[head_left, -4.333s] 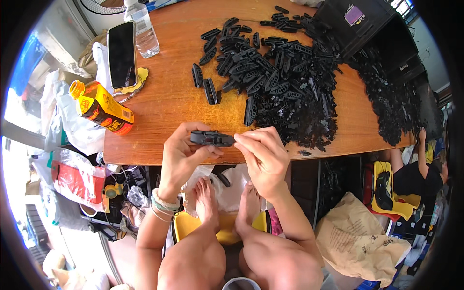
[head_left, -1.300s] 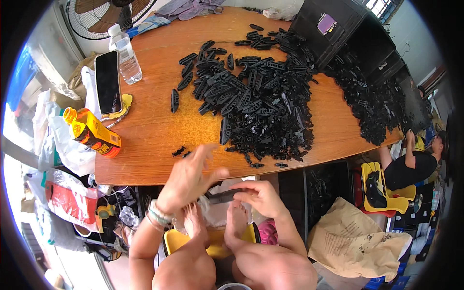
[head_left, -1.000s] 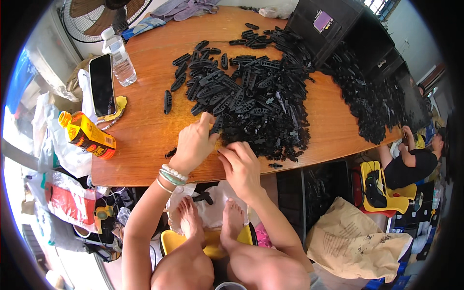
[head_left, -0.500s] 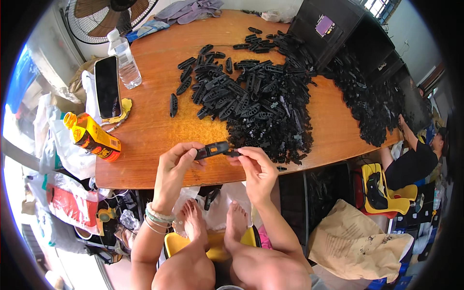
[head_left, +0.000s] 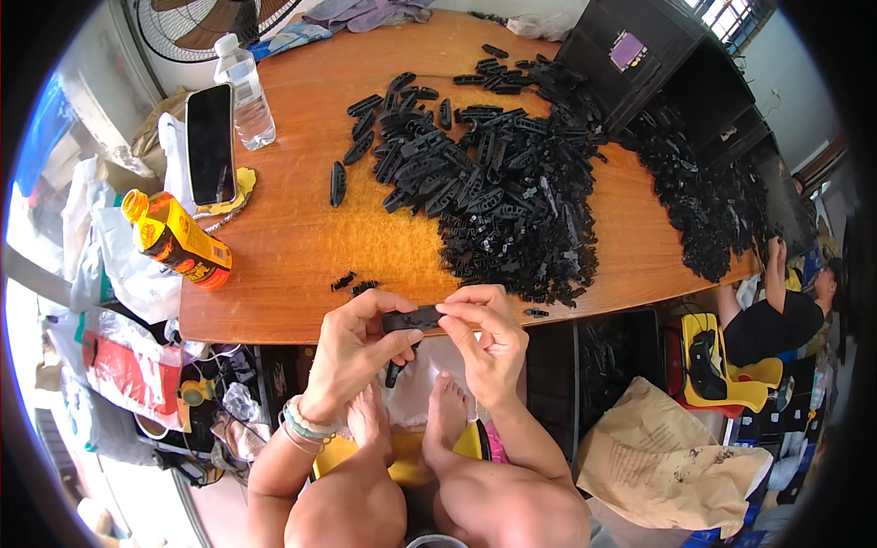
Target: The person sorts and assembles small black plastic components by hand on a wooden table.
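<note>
Between my two hands, just over the table's near edge, is an elongated black plastic part. My left hand is closed on its left end, thumb below and fingers above. The fingers of my right hand pinch its right end; any smaller piece inside that pinch is hidden. Small black clips lie on the table just beyond my left hand. Farther off spreads a large heap of black plastic parts, long housings at the left and smaller bits at the right.
On the wooden table at the left are an orange-yellow bottle, a phone and a clear water bottle. A black crate lies tipped at the back right beside another heap. A co-worker sits at the far right.
My hands have come nearer to me and closer together. The black part has turned, its lighter opening no longer showing. The small clips beyond my left hand now show.
</note>
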The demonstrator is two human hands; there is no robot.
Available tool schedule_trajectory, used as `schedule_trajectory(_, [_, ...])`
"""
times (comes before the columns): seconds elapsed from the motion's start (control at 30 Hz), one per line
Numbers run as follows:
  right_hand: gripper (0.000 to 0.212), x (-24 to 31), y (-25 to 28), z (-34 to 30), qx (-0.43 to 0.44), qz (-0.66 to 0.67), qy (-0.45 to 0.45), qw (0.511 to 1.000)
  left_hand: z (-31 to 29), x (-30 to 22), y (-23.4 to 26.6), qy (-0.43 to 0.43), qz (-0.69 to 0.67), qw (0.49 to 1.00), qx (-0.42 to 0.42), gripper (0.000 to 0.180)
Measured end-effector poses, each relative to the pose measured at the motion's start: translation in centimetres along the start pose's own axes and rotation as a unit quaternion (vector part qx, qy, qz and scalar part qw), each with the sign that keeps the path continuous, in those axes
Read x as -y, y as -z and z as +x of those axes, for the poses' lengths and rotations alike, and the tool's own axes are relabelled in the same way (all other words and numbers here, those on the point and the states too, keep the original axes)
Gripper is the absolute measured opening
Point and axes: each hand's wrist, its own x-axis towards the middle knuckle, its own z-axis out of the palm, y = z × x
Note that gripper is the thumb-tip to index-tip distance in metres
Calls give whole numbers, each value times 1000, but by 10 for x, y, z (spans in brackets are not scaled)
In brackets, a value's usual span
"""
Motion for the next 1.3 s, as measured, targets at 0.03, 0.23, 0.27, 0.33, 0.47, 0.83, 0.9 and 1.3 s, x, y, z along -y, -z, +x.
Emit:
schedule_trajectory(0.03, [17,-4,0,0,-18,-35,20,999,0,0,-1,10,-22,1000,-1,25])
schedule_trajectory(0.23, [21,-4,0,-2,1,-104,94,990,0,5,-3,16,-64,998,-12,21])
schedule_trajectory(0.27, [23,-4,-1,-2,0,-65,54,996,1,9,-3,0,-58,998,-19,19])
schedule_trajectory(0.33, [25,-5,4,-11,32,-45,-41,998,-1,8,-5,5,-20,1000,-15,17])
schedule_trajectory(0.47, [26,-11,9,-19,53,2,-147,988,-4,8,-6,16,36,999,12,22])
schedule_trajectory(0.83, [18,-22,16,6,166,-86,-124,975,149,9,96,-299,538,730,-296,28])
schedule_trajectory(0.9, [11,-32,-1,27,113,-125,7,986,161,11,103,-261,548,761,-229,27])
schedule_trajectory(1.3, [11,-35,-43,33,115,-110,-45,986,33,-11,81,-98,31,983,-154,23])
